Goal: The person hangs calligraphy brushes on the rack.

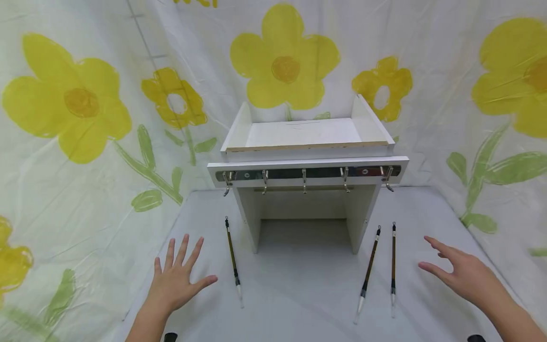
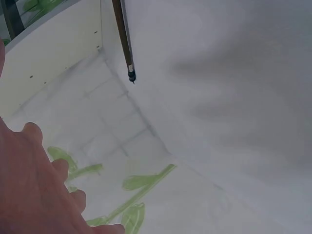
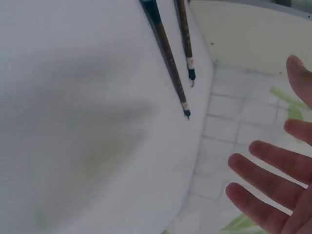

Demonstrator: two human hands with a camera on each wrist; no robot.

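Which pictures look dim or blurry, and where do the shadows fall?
Head view: bright and fairly sharp, a faint shadow on the table near the right hand, light and dark reflections on the hook strip; left wrist view: dimmer, with broad, soft-edged shadows right of the brush; right wrist view: also dim and slightly soft, blurry shadows left of the two brushes.

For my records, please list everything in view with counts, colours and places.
Shelf unit: one, white, mid-table.
Hook rail: one, silver, five hooks, across the unit's front.
Brushes: three, brown handles, white ends; one left of the unit, two right.
Table: one, whitish, underneath.
Sheet: at least one, white, around the table.
Painted flowers: at least six, yellow, on the sheet.
Painted leaves: several, green, there too.
Drawn lines: several, grey, there too.
Small objects: two, black, picture's bottom edge.
Left hand: one, table's left.
Right hand: one, table's right.
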